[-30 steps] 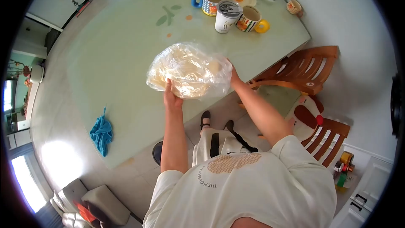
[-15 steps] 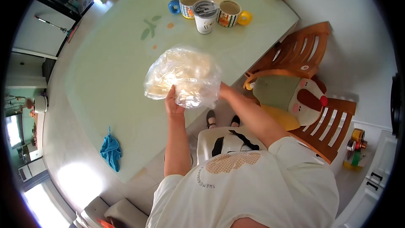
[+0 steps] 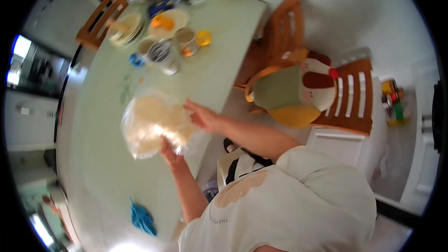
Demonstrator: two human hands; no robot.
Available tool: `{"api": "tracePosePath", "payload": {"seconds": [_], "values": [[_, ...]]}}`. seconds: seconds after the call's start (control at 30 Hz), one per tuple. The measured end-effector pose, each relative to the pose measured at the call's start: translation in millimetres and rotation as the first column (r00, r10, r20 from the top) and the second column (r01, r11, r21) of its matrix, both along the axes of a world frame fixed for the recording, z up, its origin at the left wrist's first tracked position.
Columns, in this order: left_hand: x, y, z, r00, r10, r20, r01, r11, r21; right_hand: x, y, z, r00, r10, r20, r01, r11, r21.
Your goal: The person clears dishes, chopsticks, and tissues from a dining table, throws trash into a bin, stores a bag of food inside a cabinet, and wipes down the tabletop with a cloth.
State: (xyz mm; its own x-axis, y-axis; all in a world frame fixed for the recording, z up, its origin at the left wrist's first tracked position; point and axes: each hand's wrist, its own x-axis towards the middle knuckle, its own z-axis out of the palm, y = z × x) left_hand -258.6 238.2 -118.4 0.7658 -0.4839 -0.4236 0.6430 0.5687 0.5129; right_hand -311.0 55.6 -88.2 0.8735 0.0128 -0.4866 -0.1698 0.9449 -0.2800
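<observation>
A clear plastic bag with pale yellowish contents is held up over the table's near side; what exactly is inside, I cannot make out. My left hand grips the bag's lower edge, thumb on the near face. Beside the bag's right edge is my right hand, fingers stretched out and apart. Blur hides whether its fingertips touch the plastic.
On the pale green table are a lidded cup, two mugs, a plate of orange fruit, stacked plates and a blue cloth. Wooden chairs, one with a dog-faced cushion, stand to the right.
My view has turned, so the table items appear lower and further left. My right hand, earlier mostly hidden behind the bag, now shows at its right side with fingers spread. The left hand keeps its grip.
</observation>
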Motion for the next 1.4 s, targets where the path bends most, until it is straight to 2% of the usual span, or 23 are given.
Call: {"api": "tracePosePath", "payload": {"seconds": [0.03,0.1,0.13,0.17,0.37,0.43,0.47,0.5,0.53,0.57,0.6,0.63,0.67,0.73,0.77,0.83,0.87,0.9,1.03,1.1,1.2,1.27,1.4], "values": [[0,-4,1,0.998,0.046,-0.033,-0.043,0.996,0.083,-3,2,-6,0.997,-0.047,0.059,0.045,0.998,0.032],[-1,-3,-6,0.995,-0.033,0.095,0.026,0.997,0.074,-9,2,-9,0.985,-0.068,0.157,0.051,0.993,0.109],[-1,0,-10,0.999,-0.042,0.012,0.043,0.999,-0.031,-12,2,-8,0.979,-0.047,0.199,0.017,0.989,0.150],[2,10,-23,0.983,-0.180,0.044,0.185,0.944,-0.275,-13,3,-7,0.962,-0.024,0.273,-0.028,0.982,0.185],[1,-14,-11,0.990,-0.123,0.076,0.111,0.984,0.142,-23,-4,9,0.929,-0.064,0.364,0.013,0.990,0.142],[3,-20,-6,0.983,-0.142,0.120,0.104,0.955,0.277,-19,-13,-5,0.955,0.066,0.288,-0.048,0.996,-0.071],[4,-23,0,0.976,-0.172,0.130,0.126,0.943,0.307,-26,-27,8,0.954,0.053,0.294,-0.031,0.996,-0.078],[5,-27,5,0.968,-0.213,0.135,0.167,0.942,0.292,-34,-43,20,0.978,0.184,0.093,-0.131,0.902,-0.412],[8,-32,11,0.958,-0.269,0.101,0.250,0.953,0.171,-43,-55,33,0.961,0.235,-0.146,-0.271,0.692,-0.669],[9,-39,20,0.940,-0.334,0.068,0.331,0.942,0.053,-52,-62,46,0.964,0.227,-0.141,-0.261,0.690,-0.675],[9,-46,25,0.890,-0.456,0.023,0.452,0.871,-0.194,-63,-66,57,0.976,0.027,-0.218,-0.163,0.755,-0.635],[12,-50,25,0.854,-0.521,0.007,0.508,0.829,-0.234,-72,-72,64,0.939,-0.167,-0.300,-0.049,0.798,-0.600],[13,-56,23,0.851,-0.525,0.017,0.513,0.825,-0.237,-80,-79,66,0.940,-0.174,-0.293,-0.042,0.794,-0.607],[0,-72,36,0.762,-0.643,0.075,0.647,0.754,-0.115,-93,-92,63,0.989,-0.138,-0.047,0.123,0.964,-0.234],[-10,-81,43,0.744,-0.668,0.010,0.665,0.739,-0.109,-96,-94,53,0.988,-0.146,-0.042,0.132,0.963,-0.237],[-20,-96,44,0.700,-0.714,0.019,0.710,0.692,-0.127,-102,-94,39,0.913,-0.118,0.390,0.098,0.993,0.071],[-24,-103,45,0.659,-0.752,0.023,0.746,0.650,-0.147,-110,-94,33,0.910,-0.132,0.393,0.112,0.991,0.072],[-28,-110,47,0.661,-0.750,0.011,0.750,0.660,-0.047,-123,-95,39,0.893,-0.168,0.418,0.145,0.986,0.086],[-54,-160,76,0.551,-0.833,-0.048,0.834,0.548,0.064,-171,-101,59,0.836,-0.379,0.398,0.348,0.925,0.150],[-94,-191,128,0.530,-0.843,0.088,0.818,0.536,0.209,-198,-108,61,0.784,-0.477,0.397,0.454,0.877,0.158],[-114,-223,105,0.404,-0.886,0.229,0.855,0.455,0.249,-243,-121,60,0.713,-0.604,0.357,0.574,0.795,0.197],[-132,-246,89,0.329,-0.920,0.215,0.886,0.379,0.267,-279,-130,67,0.674,-0.666,0.318,0.634,0.743,0.214],[-194,-290,110,0.157,-0.944,0.292,0.948,0.227,0.224,-374,-154,99,0.404,-0.805,0.434,0.825,0.526,0.207]]}}
